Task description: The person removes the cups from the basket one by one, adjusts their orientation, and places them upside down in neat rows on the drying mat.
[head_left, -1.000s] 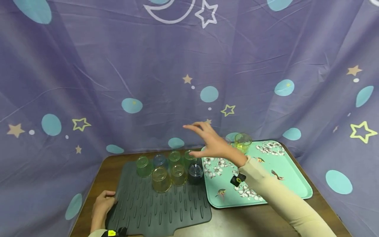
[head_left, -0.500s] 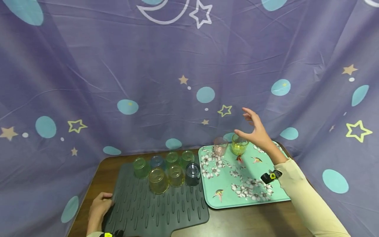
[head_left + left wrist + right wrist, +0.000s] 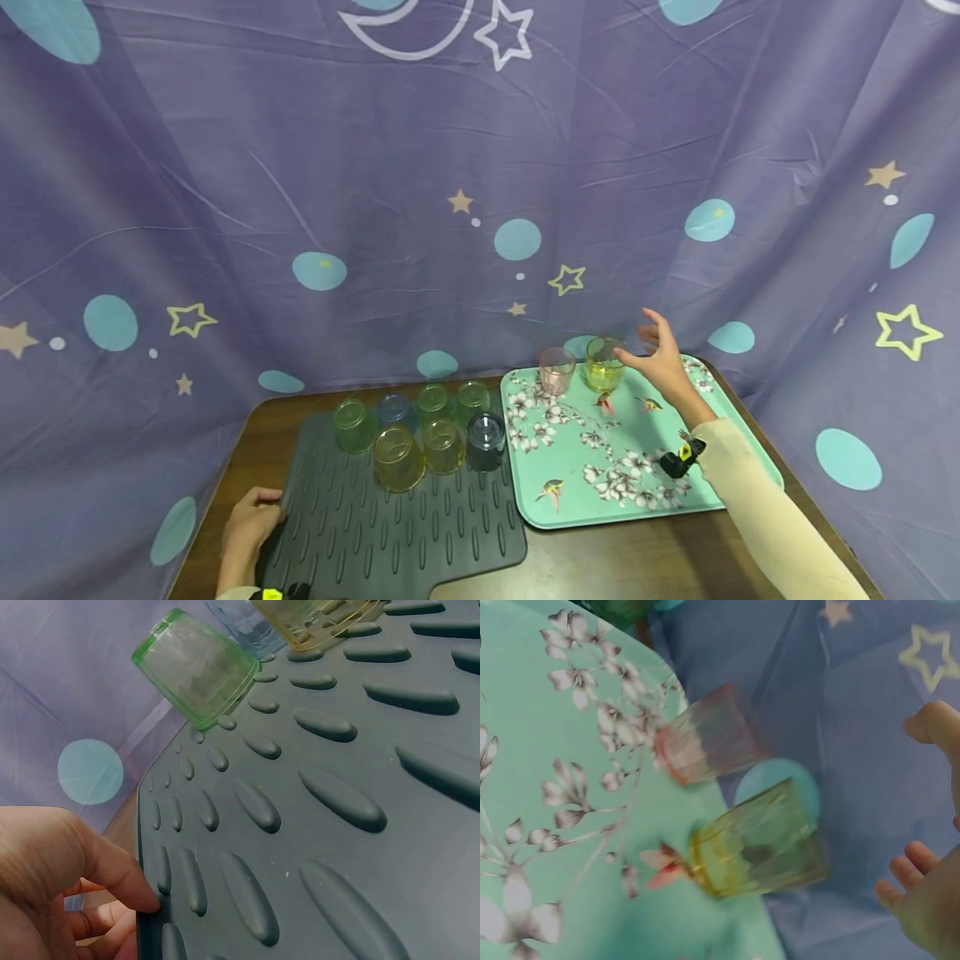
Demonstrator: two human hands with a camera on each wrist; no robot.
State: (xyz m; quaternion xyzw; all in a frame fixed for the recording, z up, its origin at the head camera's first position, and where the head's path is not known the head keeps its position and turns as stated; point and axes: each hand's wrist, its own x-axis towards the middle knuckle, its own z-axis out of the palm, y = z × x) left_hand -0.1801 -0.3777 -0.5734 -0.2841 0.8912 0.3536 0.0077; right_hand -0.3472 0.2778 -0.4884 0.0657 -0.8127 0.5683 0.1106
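My left hand point(image 3: 251, 523) pinches the left edge of a dark grey drying mat point(image 3: 405, 542). In the left wrist view, one digit lies over the mat's rim, with other fingers curled beside and below it. My right hand point(image 3: 658, 357) is just right of a yellow drinking glass point(image 3: 602, 371), thumb and fingers spread apart, holding nothing. That glass stands upright at the back of a mint-green floral tray point(image 3: 570, 458). A pink drinking glass point(image 3: 556, 372) stands upright to its left. The right wrist view shows both glasses, slightly blurred, and the hand apart from them.
On the mat's back half, several glasses stand upside down: green point(image 3: 355, 427), blue point(image 3: 396, 412), amber point(image 3: 398, 458) and dark point(image 3: 486, 442). The tray adjoins the mat's right edge on a brown wooden table point(image 3: 585, 567). A purple curtain point(image 3: 420, 208) hangs close behind.
My right hand has moved right from over the mat to the tray's far side, then lowered toward the yellow glass. My left hand stays at the mat's edge; the view has shifted slightly.
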